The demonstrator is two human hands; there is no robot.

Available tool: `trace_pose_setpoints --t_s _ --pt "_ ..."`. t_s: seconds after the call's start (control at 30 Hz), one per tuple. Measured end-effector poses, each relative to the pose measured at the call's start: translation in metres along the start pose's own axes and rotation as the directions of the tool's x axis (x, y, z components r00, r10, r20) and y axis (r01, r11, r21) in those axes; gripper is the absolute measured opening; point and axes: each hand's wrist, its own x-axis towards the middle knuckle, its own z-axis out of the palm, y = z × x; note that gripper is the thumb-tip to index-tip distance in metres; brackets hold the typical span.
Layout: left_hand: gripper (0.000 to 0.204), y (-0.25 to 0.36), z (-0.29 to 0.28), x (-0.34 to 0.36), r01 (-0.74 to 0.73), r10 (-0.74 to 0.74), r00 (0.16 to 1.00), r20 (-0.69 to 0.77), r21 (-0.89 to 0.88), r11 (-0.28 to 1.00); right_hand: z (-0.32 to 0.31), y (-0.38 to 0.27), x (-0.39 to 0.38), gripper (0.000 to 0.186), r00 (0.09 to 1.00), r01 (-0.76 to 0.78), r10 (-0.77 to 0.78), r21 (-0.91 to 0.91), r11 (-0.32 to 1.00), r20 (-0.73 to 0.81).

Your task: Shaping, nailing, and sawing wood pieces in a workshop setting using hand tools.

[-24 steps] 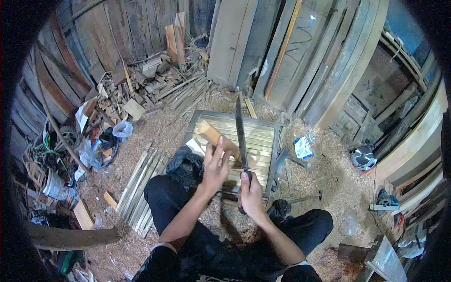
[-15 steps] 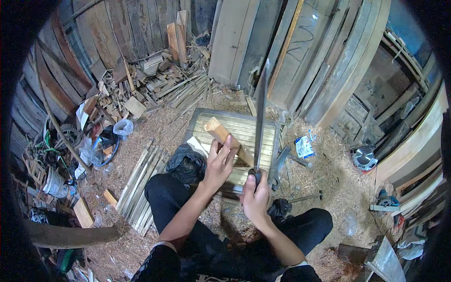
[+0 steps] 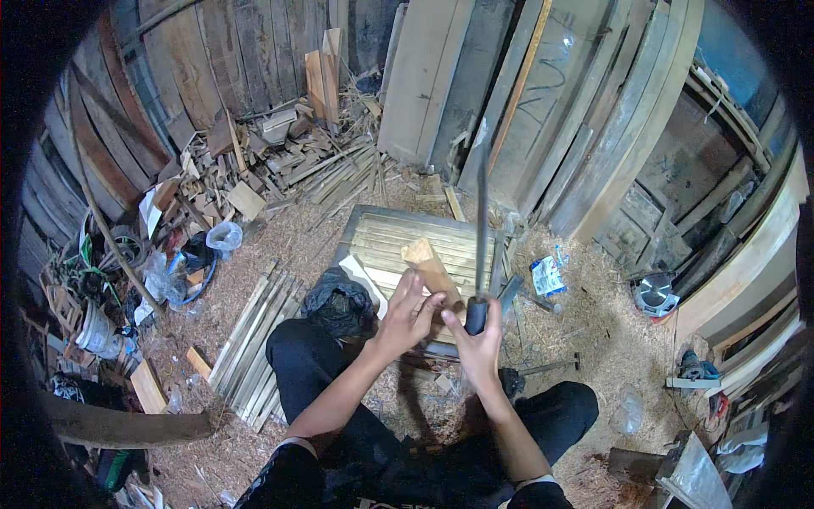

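My right hand (image 3: 476,341) grips the black handle of a long, narrow-bladed tool (image 3: 482,220), held upright and seen edge-on, so its exact kind is unclear. Beside it, my left hand (image 3: 407,318) has its fingers and thumb apart, at the lower left side of a short wooden block (image 3: 435,270). The fingertips overlap or touch the block's edge. The block slants over a dark-framed panel of pale wooden strips (image 3: 390,227). Its lower end lies close to the right hand, partly hidden by the fingers.
A black plastic bag (image 3: 339,299) and a pale board piece (image 3: 365,276) are left of the block. Long wooden strips (image 3: 254,339) lie on the shavings-covered floor, with a hammer (image 3: 551,366) at right. A circular saw (image 3: 655,293) sits farther right; scrap wood (image 3: 280,136) heaps up behind.
The wooden block has shifted right and turned steeper. My left hand has moved slightly right and nearer, its fingers spreading. The bladed tool has moved a little right and nearer.
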Motion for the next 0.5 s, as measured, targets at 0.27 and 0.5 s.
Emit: trace_pose_setpoints --t_s 0.27,0.5 --pt "0.089 0.035 0.019 0.014 0.185 -0.229 0.972 -0.047 -0.442 0.878 -0.04 0.011 0.01 0.044 0.945 -0.306 0.252 0.287 0.908 0.21" --pt "0.084 0.069 0.034 0.059 0.153 -0.121 0.984 0.131 -0.265 0.952 -0.088 0.043 -0.003 0.04 0.956 -0.262 0.223 0.205 0.943 0.192"
